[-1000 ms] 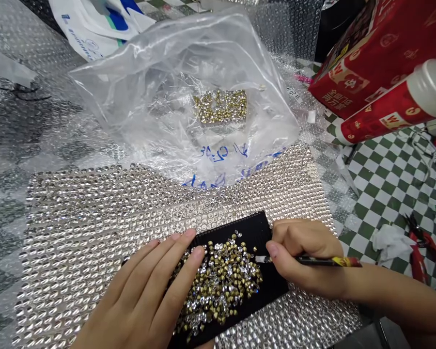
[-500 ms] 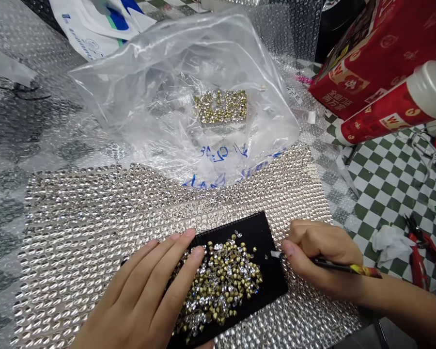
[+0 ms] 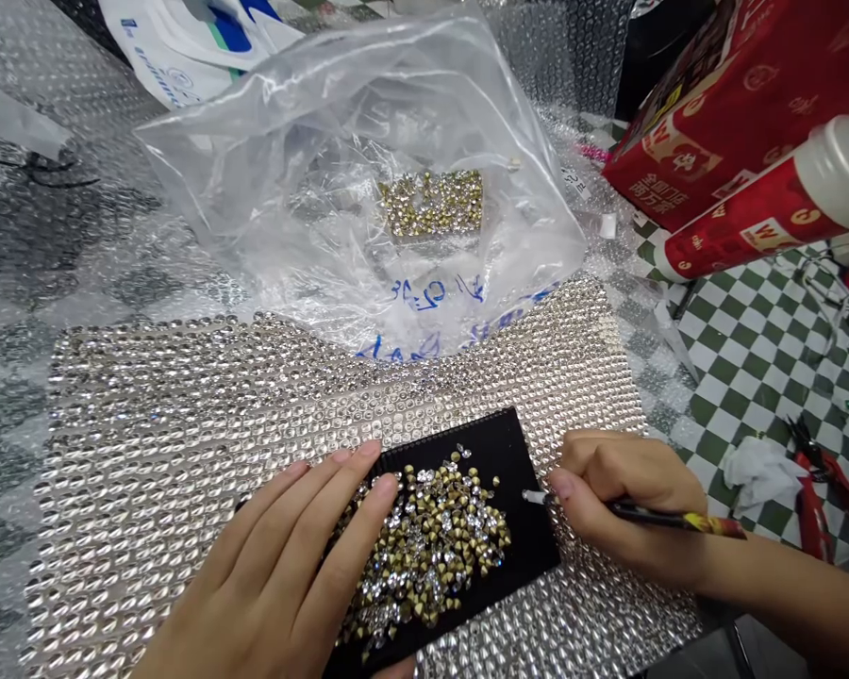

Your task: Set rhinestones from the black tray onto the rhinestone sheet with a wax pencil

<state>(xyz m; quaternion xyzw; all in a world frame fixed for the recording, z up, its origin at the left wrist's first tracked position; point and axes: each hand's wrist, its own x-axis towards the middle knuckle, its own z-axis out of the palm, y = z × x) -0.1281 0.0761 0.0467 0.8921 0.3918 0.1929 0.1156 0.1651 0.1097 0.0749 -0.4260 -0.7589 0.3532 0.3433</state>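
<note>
My left hand lies over the left end of a black tray, fingers stretched out and a fingertip showing under its lower edge. Loose gold-backed rhinestones are heaped on the tray. Pinched in my right hand is a dark pencil-like stick with a pale tip. That tip is over the tray's right part, with a tiny stone at its end. Beneath the tray spreads a silvery sheet covered with rows of shiny stones.
Behind the sheet lies an open clear plastic bag with more rhinestones inside. A red bag and a red cup are at the upper right. Red-handled pliers and crumpled tissue rest on the checkered cloth.
The pale tip has shifted slightly left over the tray, and the small stone that lay apart there is now at the tip. My left hand has barely moved.
</note>
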